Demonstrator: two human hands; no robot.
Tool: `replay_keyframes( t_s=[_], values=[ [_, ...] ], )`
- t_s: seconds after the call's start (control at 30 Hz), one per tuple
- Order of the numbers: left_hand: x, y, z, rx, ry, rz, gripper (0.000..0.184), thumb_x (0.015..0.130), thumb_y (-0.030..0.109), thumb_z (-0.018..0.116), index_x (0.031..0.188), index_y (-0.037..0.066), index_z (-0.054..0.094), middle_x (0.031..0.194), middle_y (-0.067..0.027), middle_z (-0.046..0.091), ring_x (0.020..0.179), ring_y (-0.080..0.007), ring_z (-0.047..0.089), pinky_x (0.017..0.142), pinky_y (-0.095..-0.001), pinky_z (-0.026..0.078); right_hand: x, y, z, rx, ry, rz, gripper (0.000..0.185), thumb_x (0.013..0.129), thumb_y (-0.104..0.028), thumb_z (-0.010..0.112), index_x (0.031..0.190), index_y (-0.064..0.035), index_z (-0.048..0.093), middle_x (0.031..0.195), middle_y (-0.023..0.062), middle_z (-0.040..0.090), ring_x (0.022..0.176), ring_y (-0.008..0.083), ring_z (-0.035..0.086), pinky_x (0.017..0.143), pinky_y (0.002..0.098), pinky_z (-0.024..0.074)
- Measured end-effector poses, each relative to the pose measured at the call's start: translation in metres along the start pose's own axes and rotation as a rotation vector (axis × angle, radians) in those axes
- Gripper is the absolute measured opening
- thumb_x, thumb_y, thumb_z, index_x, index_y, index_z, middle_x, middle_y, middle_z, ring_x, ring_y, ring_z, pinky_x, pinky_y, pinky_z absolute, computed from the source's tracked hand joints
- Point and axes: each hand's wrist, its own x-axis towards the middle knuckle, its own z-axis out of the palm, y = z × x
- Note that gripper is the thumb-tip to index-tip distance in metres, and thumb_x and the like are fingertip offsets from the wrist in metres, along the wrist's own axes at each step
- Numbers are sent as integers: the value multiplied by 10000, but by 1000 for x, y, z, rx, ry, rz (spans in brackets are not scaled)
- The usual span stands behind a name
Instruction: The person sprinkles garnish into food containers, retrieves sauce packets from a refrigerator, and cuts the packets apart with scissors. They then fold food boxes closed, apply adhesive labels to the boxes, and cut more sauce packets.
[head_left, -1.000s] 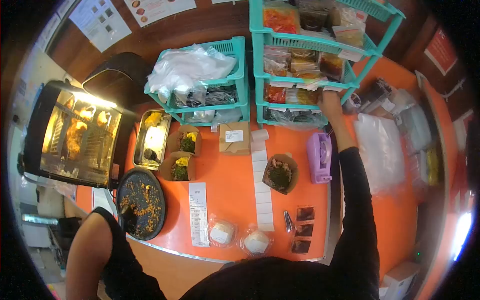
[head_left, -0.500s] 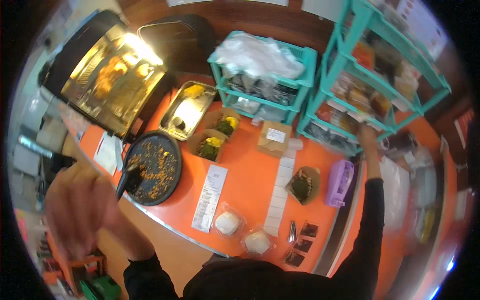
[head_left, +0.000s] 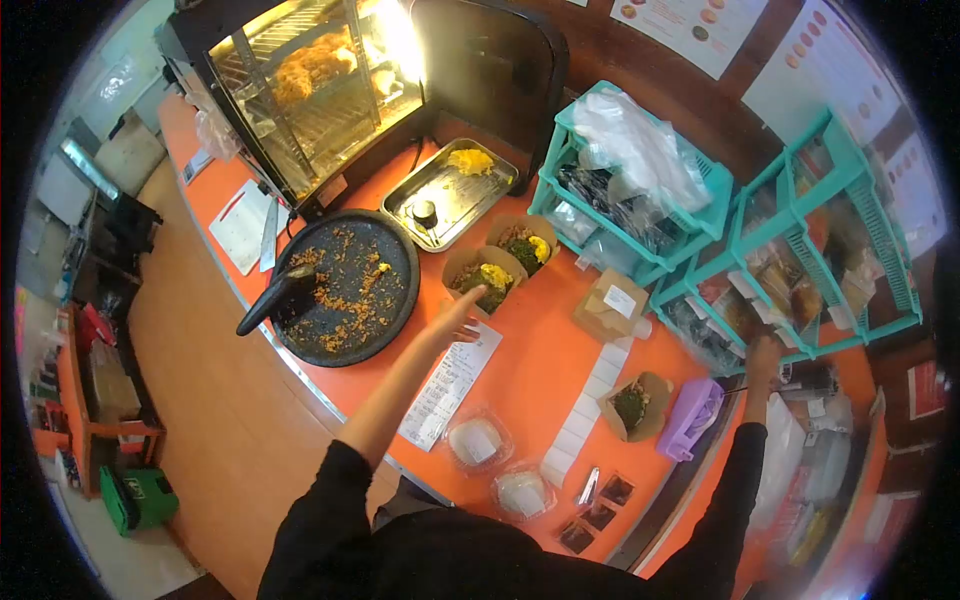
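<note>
My left hand [head_left: 458, 318] hovers by the two open food boxes with greens and yellow topping, above a printed receipt [head_left: 452, 385]; its fingers are spread and empty. The nearer box [head_left: 484, 281] is just beside the fingertips. At the right, my right hand [head_left: 765, 355] reaches into a lower tier of the teal rack [head_left: 845, 180] with packets; its fingers are hidden by the rack edge. Below that hand is a purple tape dispenser [head_left: 690, 420]. Another open box [head_left: 636, 405] with greens stands left of the dispenser, near a closed brown box [head_left: 609, 305].
A stone mortar [head_left: 345, 285] with a pestle, a metal tray [head_left: 450, 195] and a lit food warmer [head_left: 310, 75] stand at the left. Two clear containers [head_left: 478, 441], black sachets [head_left: 598, 516] and a strip of labels [head_left: 588, 410] lie near the front edge.
The view has turned left. My left hand came up from the lower left and moved across to the food boxes. My right hand remains at the rack.
</note>
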Motion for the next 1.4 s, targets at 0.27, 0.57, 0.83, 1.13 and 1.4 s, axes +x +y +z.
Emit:
replay_keyframes(
  t_s=[0.27, 0.57, 0.83, 1.13, 1.4],
  values=[
    [32, -39, 25, -262, 87, 343, 461, 996, 260, 366, 1133, -161, 495, 1044, -275, 628, 822, -362, 698, 711, -417, 618, -59, -36, -61, 193, 469, -139, 257, 839, 2, 551, 1073, 40, 650, 1121, 222, 634, 1082, 382, 601, 949, 465, 470],
    [-37, -75, 52, -94, 90, 492, 441, 1000, 208, 382, 965, -170, 606, 897, -261, 668, 812, -329, 699, 728, -390, 596, -71, -200, -215, 886, 206, -169, 125, 896, -24, 589, 1000, 12, 648, 1022, 148, 658, 988, 301, 621, 885, 362, 481],
    [-66, -167, 108, 147, 87, 460, 531, 1011, 310, 342, 809, -75, 648, 710, -209, 668, 692, -336, 676, 648, -446, 502, -95, -303, -172, 1269, -145, -231, 85, 887, -34, 589, 920, 34, 628, 919, 107, 646, 809, 231, 637, 742, 307, 506],
    [-143, -143, 102, -372, -194, 113, 444, 1017, 208, 425, 1361, -63, 356, 1139, -215, 574, 895, -299, 665, 870, -398, 552, -119, -328, -113, 1049, -127, -516, 178, 934, -100, 552, 978, 47, 642, 884, 78, 613, 809, 148, 603, 751, 276, 481],
    [-128, -121, 50, 154, 94, 592, 587, 822, 42, 524, 1373, -17, 333, 1140, -191, 446, 1022, -279, 514, 846, -378, 482, -15, -358, -142, 1202, -321, -132, 231, 945, -209, 531, 973, 10, 600, 776, 211, 599, 749, 375, 619, 669, 434, 456]
  ],
)
